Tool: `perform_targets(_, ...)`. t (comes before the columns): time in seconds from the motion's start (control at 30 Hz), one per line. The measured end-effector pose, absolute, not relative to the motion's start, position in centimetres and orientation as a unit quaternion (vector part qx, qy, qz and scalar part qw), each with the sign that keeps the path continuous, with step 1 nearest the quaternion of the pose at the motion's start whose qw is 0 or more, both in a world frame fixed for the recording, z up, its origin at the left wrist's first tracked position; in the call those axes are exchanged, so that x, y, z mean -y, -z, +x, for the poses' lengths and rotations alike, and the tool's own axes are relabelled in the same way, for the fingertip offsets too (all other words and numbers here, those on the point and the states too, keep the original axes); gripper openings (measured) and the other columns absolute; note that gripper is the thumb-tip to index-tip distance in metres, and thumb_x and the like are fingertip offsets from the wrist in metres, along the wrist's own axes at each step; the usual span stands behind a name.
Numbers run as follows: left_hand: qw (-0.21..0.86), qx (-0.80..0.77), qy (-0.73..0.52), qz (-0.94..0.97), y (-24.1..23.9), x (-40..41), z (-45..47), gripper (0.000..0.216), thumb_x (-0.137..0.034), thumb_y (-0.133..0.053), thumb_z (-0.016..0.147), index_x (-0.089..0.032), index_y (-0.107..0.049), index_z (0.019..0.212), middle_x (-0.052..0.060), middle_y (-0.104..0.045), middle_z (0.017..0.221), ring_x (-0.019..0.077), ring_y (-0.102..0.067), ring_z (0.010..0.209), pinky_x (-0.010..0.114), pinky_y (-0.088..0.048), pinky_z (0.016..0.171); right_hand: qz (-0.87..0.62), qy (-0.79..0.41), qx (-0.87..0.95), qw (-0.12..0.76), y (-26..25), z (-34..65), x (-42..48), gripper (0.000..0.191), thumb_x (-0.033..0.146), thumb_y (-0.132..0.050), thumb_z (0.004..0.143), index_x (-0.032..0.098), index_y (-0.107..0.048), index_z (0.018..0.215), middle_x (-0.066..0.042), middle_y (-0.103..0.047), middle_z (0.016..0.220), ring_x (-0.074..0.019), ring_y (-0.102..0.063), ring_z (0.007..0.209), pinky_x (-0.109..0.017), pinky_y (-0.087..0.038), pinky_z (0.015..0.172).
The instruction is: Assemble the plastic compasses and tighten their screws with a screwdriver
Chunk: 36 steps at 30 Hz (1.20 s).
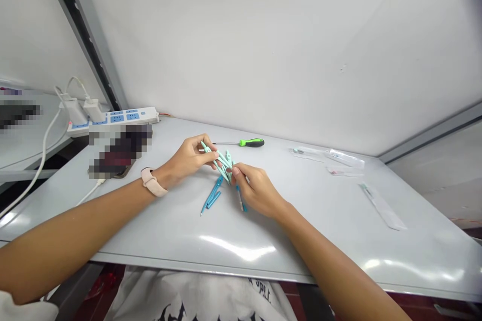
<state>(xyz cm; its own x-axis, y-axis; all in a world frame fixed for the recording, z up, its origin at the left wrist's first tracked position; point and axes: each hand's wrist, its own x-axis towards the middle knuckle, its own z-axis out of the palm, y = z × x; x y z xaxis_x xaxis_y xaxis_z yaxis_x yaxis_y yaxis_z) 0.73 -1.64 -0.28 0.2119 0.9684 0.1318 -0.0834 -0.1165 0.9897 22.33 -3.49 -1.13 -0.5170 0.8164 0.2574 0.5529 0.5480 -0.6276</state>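
Note:
Mint-green drawing compasses (223, 161), several pieces overlapping, are held up over the middle of the table. My left hand (192, 156) is closed on the upper part of one, thumb and fingers pinching near its head. At the lower right of the bunch, my right hand (258, 188) has its thumb and fingertips pressed together on the mint-green pieces; the exact grip is partly hidden. Just below them a blue compass (213, 194) lies on the table. Another thin blue and white piece (240, 198) rests by my right hand, which covers part of it.
Behind the hands lies a green and black screwdriver (252, 143). Clear plastic sleeves (382, 206) with small items are spread on the right. A power strip (124, 116) with chargers and a blurred phone (120, 153) with a white cable are at left. A wall closes the back.

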Motion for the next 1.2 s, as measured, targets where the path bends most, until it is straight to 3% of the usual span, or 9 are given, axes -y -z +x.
perform_targets(0.17, 0.543, -0.392, -0.498, 0.551, 0.26, 1.50, 0.73, 0.024, -0.025, -0.081, 0.075, -0.018, -0.057, 0.078, 0.002, -0.070, 0.077, 0.0165, -0.071, 0.070, 0.035, -0.061, 0.072, -0.434, -0.271, 0.807, 0.296, 1.37, 22.40, 3.44, 0.018, 0.037, -0.054, 0.097, 0.022, -0.058, 0.107, 0.000, -0.068, 0.080, -0.0151, -0.055, 0.059, -0.030, -0.043, 0.061)
perform_targets(0.4, 0.544, -0.396, -0.494, 0.551, 0.14, 1.62, 0.81, 0.025, -0.025, -0.080, 0.076, -0.018, -0.056, 0.078, 0.001, -0.070, 0.078, 0.0164, -0.072, 0.071, 0.033, -0.060, 0.071, -0.435, -0.234, 0.805, 0.329, 1.71, 22.48, 3.39, 0.017, 0.035, -0.053, 0.097, 0.023, -0.058, 0.087, -0.001, -0.067, 0.074, -0.0167, -0.056, 0.063, -0.031, -0.043, 0.062)
perform_targets(0.63, 0.549, -0.390, -0.490, 0.554, -0.04, 1.80, 0.71, 0.029, -0.029, -0.082, 0.076, -0.019, -0.055, 0.077, 0.001, -0.070, 0.076, 0.0168, -0.071, 0.071, 0.035, -0.061, 0.073, -0.420, -0.236, 0.826, 0.291, 1.12, 22.22, 3.61, 0.036, 0.033, -0.035, 0.106, 0.022, -0.061, 0.084, -0.003, -0.069, 0.077, -0.0177, -0.058, 0.067, -0.033, -0.044, 0.070)
perform_targets(0.8, 0.547, -0.394, -0.489, 0.554, -0.03, 1.79, 0.68, 0.028, -0.030, -0.081, 0.076, -0.019, -0.056, 0.078, 0.001, -0.070, 0.078, 0.0163, -0.070, 0.070, 0.036, -0.061, 0.074, -0.450, -0.263, 0.792, 0.317, 1.54, 22.31, 3.38, 0.019, 0.040, -0.055, 0.098, 0.022, -0.059, 0.094, -0.001, -0.069, 0.078, -0.0165, -0.057, 0.061, -0.030, -0.043, 0.060)
perform_targets(1.03, 0.543, -0.389, -0.498, 0.553, 0.20, 1.71, 0.68, 0.026, -0.028, -0.081, 0.076, -0.019, -0.057, 0.077, 0.000, -0.069, 0.077, 0.0170, -0.072, 0.072, 0.033, -0.060, 0.071, -0.430, -0.241, 0.819, 0.293, 1.22, 22.33, 3.55, 0.033, 0.033, -0.036, 0.105, 0.022, -0.061, 0.086, -0.003, -0.069, 0.078, -0.0184, -0.058, 0.067, -0.034, -0.043, 0.067)
perform_targets(1.2, 0.545, -0.391, -0.498, 0.549, 0.18, 1.70, 0.77, 0.027, -0.027, -0.083, 0.075, -0.019, -0.057, 0.077, 0.001, -0.070, 0.077, 0.0164, -0.072, 0.070, 0.034, -0.061, 0.072, -0.440, -0.261, 0.800, 0.314, 1.67, 22.50, 3.31, 0.018, 0.040, -0.054, 0.098, 0.022, -0.057, 0.096, -0.002, -0.069, 0.080, -0.0178, -0.057, 0.064, -0.032, -0.043, 0.062)
